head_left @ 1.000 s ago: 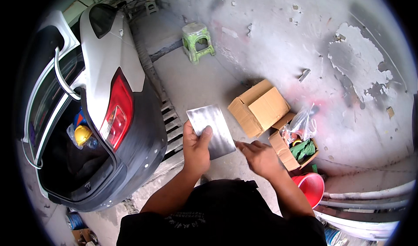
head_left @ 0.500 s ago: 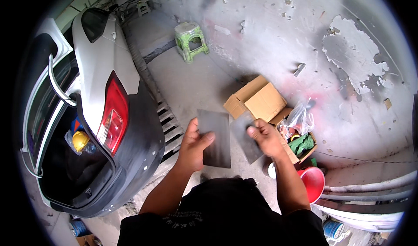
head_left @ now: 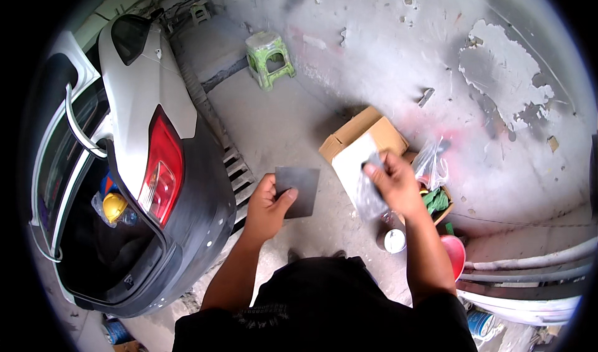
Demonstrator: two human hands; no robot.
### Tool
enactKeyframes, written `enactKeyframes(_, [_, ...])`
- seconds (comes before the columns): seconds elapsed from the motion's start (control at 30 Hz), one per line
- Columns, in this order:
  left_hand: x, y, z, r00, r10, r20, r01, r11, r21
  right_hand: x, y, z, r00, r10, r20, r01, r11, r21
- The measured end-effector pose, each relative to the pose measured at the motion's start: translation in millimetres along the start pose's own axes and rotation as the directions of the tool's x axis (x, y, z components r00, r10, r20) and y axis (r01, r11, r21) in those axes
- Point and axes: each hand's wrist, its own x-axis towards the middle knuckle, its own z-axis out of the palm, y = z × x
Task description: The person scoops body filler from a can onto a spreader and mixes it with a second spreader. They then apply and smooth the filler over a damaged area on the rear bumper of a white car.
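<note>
In front of my body, my left hand (head_left: 268, 209) grips a dark grey rectangular sheet (head_left: 302, 187) that looks like sandpaper, thumb flat on its face. Off to the right, my right hand (head_left: 392, 182) is closed on a second sheet (head_left: 352, 171). This one is tilted, its face bright white toward the far left and grey and blurred near the fingers. A gap separates the two sheets. Behind the right-hand sheet stands an open cardboard box (head_left: 367, 128), partly hidden by it.
A silver car (head_left: 159, 78) with its tailgate raised fills the left, a yellow helmet-like thing (head_left: 114, 206) in its boot. On the right are a carton with green cloth (head_left: 436, 200), a white-topped can (head_left: 394, 241) and a red bucket (head_left: 456, 255). A green stool (head_left: 269, 59) stands farther off.
My hands have moved apart: the right went right and slightly up, its sheet turning from grey to bright white. My left hand shifted slightly left, and its sheet looks shorter.
</note>
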Motion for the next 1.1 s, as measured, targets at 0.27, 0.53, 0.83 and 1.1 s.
enactKeyframes(0.27, [15.2, -31.4, -61.3, 0.914, -0.345, 0.213, 0.344, 0.938, 0.042, -31.7, -2.2, 24.1, 0.967, 0.006, 0.256, 0.101, 0.91, -0.403])
enactKeyframes(0.53, [29.3, -26.1, 11.6, 0.837, -0.391, 0.382, 0.285, 0.908, 0.306, -53.2, 11.6, 39.8, 0.955, 0.019, 0.296, 0.11, 0.904, -0.412])
enactKeyframes(0.83, [-0.9, -68.5, 37.8, 0.721, -0.459, 0.519, 0.275, 0.877, 0.393, -109.1, 54.3, 1.3, 0.999, 0.043, -0.01, -0.044, 0.947, -0.318])
enactKeyframes(1.1, [-13.5, -119.1, 75.9, 0.693, -0.552, 0.464, 0.311, 0.809, 0.498, -159.3, 97.2, -26.0, 0.831, 0.343, -0.438, -0.393, 0.919, -0.024])
